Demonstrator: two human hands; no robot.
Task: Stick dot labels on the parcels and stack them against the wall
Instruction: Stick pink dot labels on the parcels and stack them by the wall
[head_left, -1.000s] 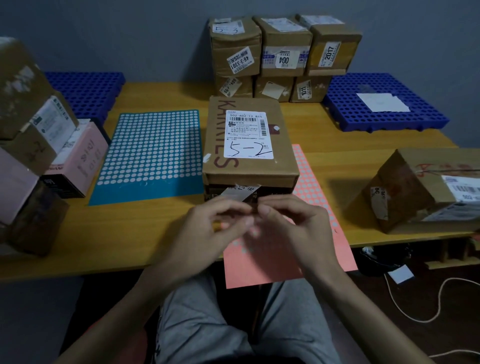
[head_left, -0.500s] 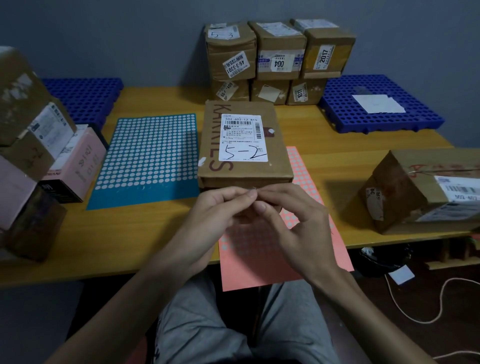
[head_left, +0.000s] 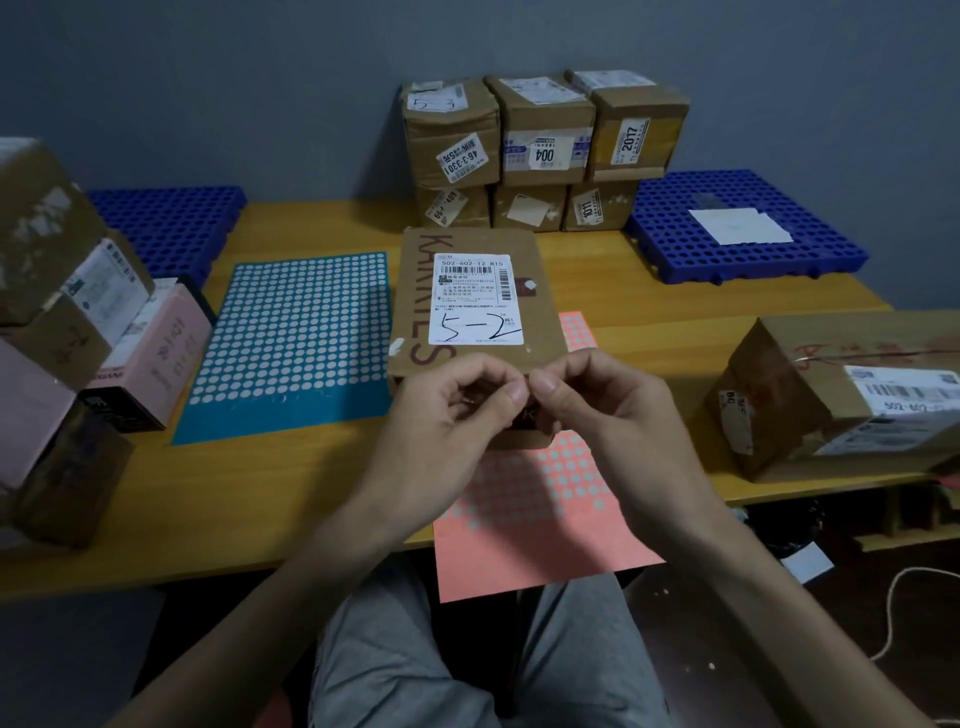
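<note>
— Parcel marked 5-2 (head_left: 470, 306): where is it found?

— It is laid flat in the middle of the counter (head_left: 208, 499) with its address slip upward. Its near end rests on the pink dot sheet (head_left: 540, 499), which overhangs the counter's front edge. The top face is thus kept open for labelling, and the sheet is kept within reach.

— How are the hands held?

— The left hand (head_left: 447, 421) and the right hand (head_left: 597, 410) are raised just before the parcel's near edge. The fingers are curled, and thumb and forefinger tips are pressed together where the two hands meet. A dot label is judged to be pinched there, probably being passed or freed from a fingertip. The dot itself is too small to be made out.

— Which step is judged to be in hand?

— Labelling. No coloured dot can be made out on the parcel's top, so sticking is taken as not yet done.

— And the stacking?

— Six parcels (head_left: 540, 145) are seen piled in two rows against the wall (head_left: 260, 104), so room on top of them is presumably meant for this one. A teal dot sheet (head_left: 296, 338) lies to the left. Another parcel (head_left: 841, 395) sits tilted at the right, well apart.
</note>
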